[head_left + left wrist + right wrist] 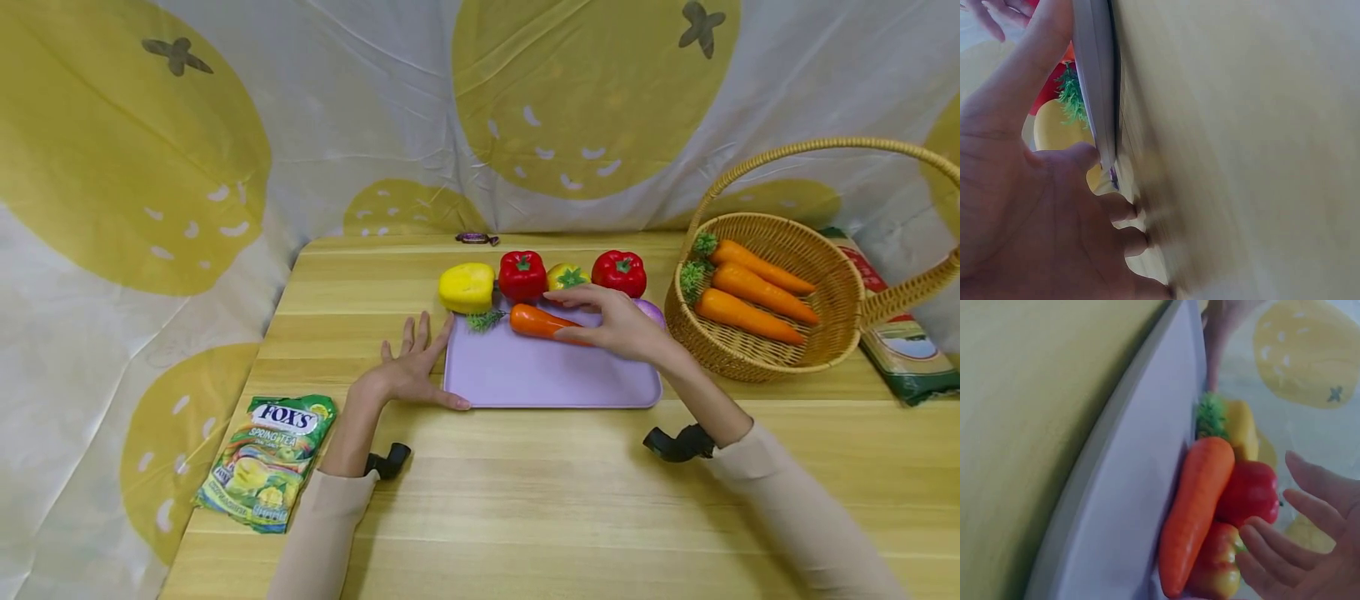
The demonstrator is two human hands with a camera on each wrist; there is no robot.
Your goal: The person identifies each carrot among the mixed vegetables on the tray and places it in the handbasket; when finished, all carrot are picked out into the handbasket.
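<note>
An orange carrot [532, 320] with a green top lies on the lilac tray [517, 375]. My right hand [618, 327] is above the carrot's tip end, its fingers loosely bent; in the right wrist view these fingers [1279, 550] stand apart from the carrot [1197, 506]. My left hand [412, 371] spreads its fingers at the tray's left end, thumb and forefinger against the edge. Along the tray's back sit a yellow pepper [467, 287], a red pepper [522, 275], a yellow-and-red vegetable [564, 276], another red pepper [618, 272] and a partly hidden rounded purple item [651, 312].
A wicker basket [690, 346] with a tall handle holds three carrots [757, 287] at the right. Behind it lies a green-and-red packet [907, 350]. A FOX'S candy bag [270, 462] is at the left, a wrapped candy [477, 238] at the table's back edge.
</note>
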